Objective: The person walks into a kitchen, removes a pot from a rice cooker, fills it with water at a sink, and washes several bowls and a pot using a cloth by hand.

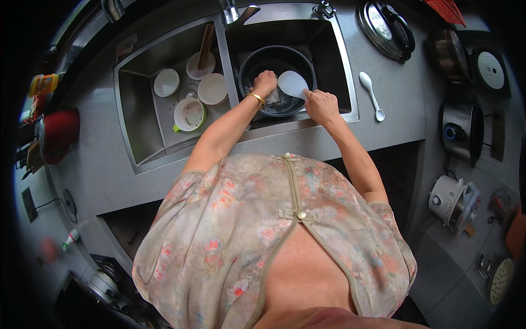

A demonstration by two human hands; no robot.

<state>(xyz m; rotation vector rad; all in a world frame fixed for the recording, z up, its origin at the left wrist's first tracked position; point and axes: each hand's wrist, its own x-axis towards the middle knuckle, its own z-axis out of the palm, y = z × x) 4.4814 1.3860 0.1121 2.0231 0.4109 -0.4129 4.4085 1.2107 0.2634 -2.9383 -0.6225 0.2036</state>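
A dark round inner pot sits in the right basin of the steel sink, with some water in its bottom. My left hand, with a gold bracelet at the wrist, is curled inside the pot. From beneath its fingers a pale cloth shows, and most of it is hidden. My right hand grips the handle of a white rice paddle at the pot's right rim. The paddle's broad blade points left over the pot, close to my left hand.
Several bowls, including a green-handled one, and wooden chopsticks lie in the left basin. A faucet rises behind the divider. On the right counter are a white spoon, a pot lid and a rice cooker.
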